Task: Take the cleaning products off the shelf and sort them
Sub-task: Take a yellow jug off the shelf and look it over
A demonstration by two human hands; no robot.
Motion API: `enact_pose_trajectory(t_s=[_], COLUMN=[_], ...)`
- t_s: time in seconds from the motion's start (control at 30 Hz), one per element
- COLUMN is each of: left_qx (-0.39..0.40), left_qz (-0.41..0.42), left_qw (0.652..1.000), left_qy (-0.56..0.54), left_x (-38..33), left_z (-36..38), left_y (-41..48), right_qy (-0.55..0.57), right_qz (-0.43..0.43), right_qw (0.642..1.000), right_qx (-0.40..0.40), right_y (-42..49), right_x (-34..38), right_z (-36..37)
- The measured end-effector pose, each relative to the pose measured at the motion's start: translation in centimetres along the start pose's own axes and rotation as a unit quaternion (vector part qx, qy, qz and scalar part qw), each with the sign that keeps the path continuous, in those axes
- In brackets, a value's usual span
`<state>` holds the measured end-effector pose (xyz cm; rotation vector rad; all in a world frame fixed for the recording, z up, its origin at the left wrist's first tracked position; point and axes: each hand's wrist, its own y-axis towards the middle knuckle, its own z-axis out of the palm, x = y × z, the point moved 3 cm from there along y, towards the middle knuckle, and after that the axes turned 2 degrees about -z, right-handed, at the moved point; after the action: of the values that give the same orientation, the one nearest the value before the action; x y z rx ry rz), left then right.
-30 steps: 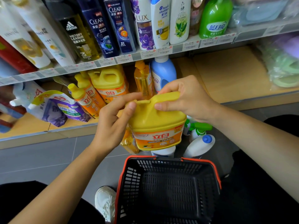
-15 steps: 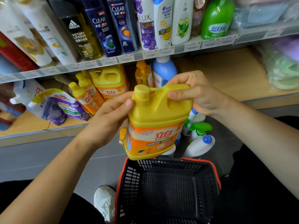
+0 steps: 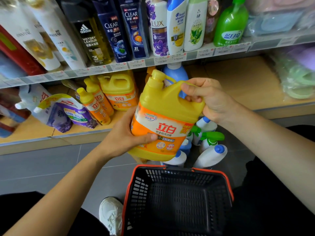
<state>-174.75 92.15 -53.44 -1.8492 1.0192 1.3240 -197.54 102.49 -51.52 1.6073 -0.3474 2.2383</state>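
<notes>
I hold a big yellow detergent jug [image 3: 163, 106] with an orange label in both hands, above a black basket [image 3: 136, 189] with an orange rim. My right hand [image 3: 209, 99] grips its handle at the top. My left hand [image 3: 126, 135] supports the label side from the left, thumb across the front. The jug is tilted, label facing me. Another yellow jug [image 3: 119, 89] and two small yellow bottles [image 3: 95, 104] stand on the low wooden shelf [image 3: 238, 79], with a blue bottle [image 3: 175, 72] behind my jug.
White spray bottles with green triggers [image 3: 211, 138] and white bottles with blue caps [image 3: 211, 155] sit on the grey floor past the basket. Refill pouches [image 3: 56, 111] lie on the shelf at left. Shampoo bottles [image 3: 133, 28] fill the upper shelf. My white shoe [image 3: 110, 213] is beside the basket.
The jug has been turned from top-facing to label-facing and raised slightly. My left hand slid down from its top to the label side; my right hand kept the handle.
</notes>
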Motion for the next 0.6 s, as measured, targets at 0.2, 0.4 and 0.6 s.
enact_pose_trajectory(t_s=[0.2, 0.4, 0.6], left_qx=[-0.039, -0.07, -0.091], left_qz=[-0.03, -0.067, -0.107], left_qw=[0.99, 0.958, 0.928], left_qy=[-0.135, -0.27, -0.346], left_x=[1.3, 2.0, 1.5], left_z=[0.6, 0.5, 0.3], left_y=[0.3, 1.0, 1.4], right_qy=[-0.045, -0.08, -0.118], right_qz=[-0.072, 0.007, -0.012], right_qw=[0.996, 0.995, 0.989], right_qx=[-0.03, 0.052, 0.087], right_y=[0.3, -1.7, -3.5], right_x=[0.6, -1.5, -2.8], right_z=[-0.6, 0.5, 1.7])
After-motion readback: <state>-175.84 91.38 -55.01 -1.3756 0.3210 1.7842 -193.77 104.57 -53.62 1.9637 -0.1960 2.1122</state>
